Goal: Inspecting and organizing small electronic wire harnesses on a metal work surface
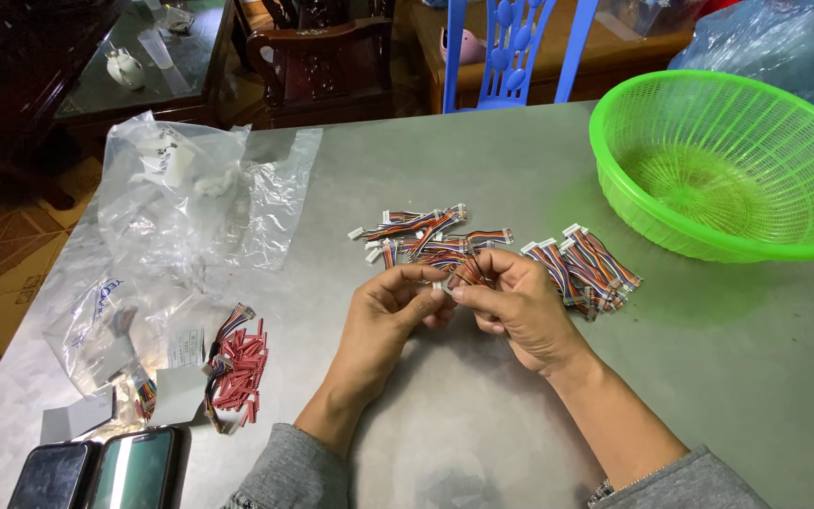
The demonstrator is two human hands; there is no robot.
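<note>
- Pinching one small wire harness (466,273) at frame centre, left hand (390,316) and right hand (520,306) both in closed grip.
- Could slip into the loose harness pile (426,234) just above on the desk (727,377).
- Might bend thin wires through over-tight pinching.

Two phones (96,471), one green basket (614,141), two hands (454,311).

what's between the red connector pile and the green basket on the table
In the head view, both hands, left hand and right hand, pinch a small wire harness, with loose multicolour wire harnesses beyond, between the red connector pile and the green basket.
</note>
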